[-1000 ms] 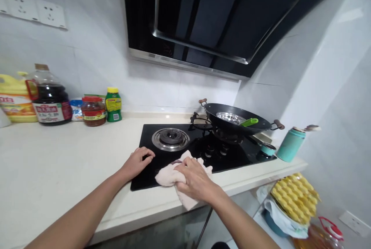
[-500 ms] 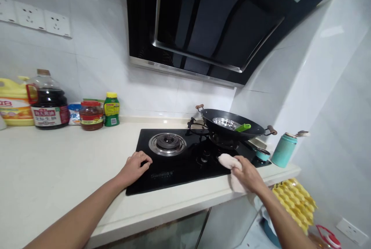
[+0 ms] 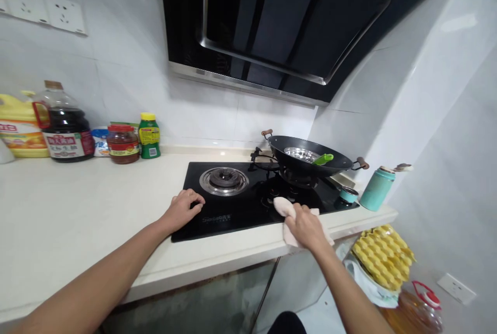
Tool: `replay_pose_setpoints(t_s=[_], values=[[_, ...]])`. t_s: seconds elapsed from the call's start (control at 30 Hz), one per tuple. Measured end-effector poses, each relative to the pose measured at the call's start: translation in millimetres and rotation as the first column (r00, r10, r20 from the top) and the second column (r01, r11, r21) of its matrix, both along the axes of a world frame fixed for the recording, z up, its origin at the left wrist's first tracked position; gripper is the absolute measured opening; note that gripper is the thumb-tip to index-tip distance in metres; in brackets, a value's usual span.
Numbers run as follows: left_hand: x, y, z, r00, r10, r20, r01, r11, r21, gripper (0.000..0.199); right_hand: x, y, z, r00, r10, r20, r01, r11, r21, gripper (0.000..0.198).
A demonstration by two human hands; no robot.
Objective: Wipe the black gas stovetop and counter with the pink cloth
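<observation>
My right hand is closed around a pale pink cloth, pressed at the front edge of the black glass gas stove. Part of the cloth hangs onto the pale countertop. My left hand rests at the stove's left edge, fingers curled and thumb close to the fingertips, with nothing visible in it. Behind it lies the bare left burner. On the right burner sits a black wok with wooden handles, holding a perforated metal strainer with a green handle.
A soy sauce jug, a red-lidded jar and a green bottle stand along the wall at left. A small turquoise pot and a turquoise canister stand right. The range hood overhangs; yellow egg trays sit below.
My right hand has slid the cloth leftward along the stove's front. My left hand stays at the left edge. The view has tilted slightly downward.
</observation>
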State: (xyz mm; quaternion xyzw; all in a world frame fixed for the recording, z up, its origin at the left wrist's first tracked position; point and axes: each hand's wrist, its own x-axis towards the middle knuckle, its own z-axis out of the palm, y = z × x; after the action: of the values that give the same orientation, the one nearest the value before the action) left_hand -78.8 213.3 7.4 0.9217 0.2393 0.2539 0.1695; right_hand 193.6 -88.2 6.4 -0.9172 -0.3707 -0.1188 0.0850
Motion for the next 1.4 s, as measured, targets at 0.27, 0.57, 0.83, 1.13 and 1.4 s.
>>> replay_pose_setpoints(t_s=[0.27, 0.57, 0.83, 1.13, 1.4], values=[[-35.0, -30.6, 39.9, 0.983, -0.167, -0.081, 0.154, 0.978, -0.139, 0.034, -137.3, 58.5, 11.4, 0.925, 0.377, -0.034, -0.371, 0.921, 0.118, 0.024], [-145.0, -69.7, 20.7, 0.985, 0.090, 0.148, -0.020, 0.908, -0.418, 0.048, -237.8, 108.8, 14.0, 0.746, 0.652, -0.132, -0.628, 0.756, 0.184, 0.033], [-239.8, -67.8, 2.8, 0.828, 0.495, 0.264, -0.294, 0.784, -0.547, 0.067, -303.3, 145.5, 20.2, 0.585, 0.793, -0.172, -0.763, 0.610, 0.216, 0.038], [-266.9, -88.9, 2.7, 0.720, 0.569, 0.398, -0.310, 0.776, -0.550, 0.068, -332.9, 191.4, 23.9, 0.369, 0.813, -0.450, -0.631, 0.575, 0.521, 0.034], [-235.8, -94.4, 22.2, 0.795, 0.433, 0.425, -0.254, 0.874, -0.415, 0.049, -302.7, 212.0, 22.2, -0.226, 0.864, -0.450, -0.036, 0.454, 0.890, 0.049]])
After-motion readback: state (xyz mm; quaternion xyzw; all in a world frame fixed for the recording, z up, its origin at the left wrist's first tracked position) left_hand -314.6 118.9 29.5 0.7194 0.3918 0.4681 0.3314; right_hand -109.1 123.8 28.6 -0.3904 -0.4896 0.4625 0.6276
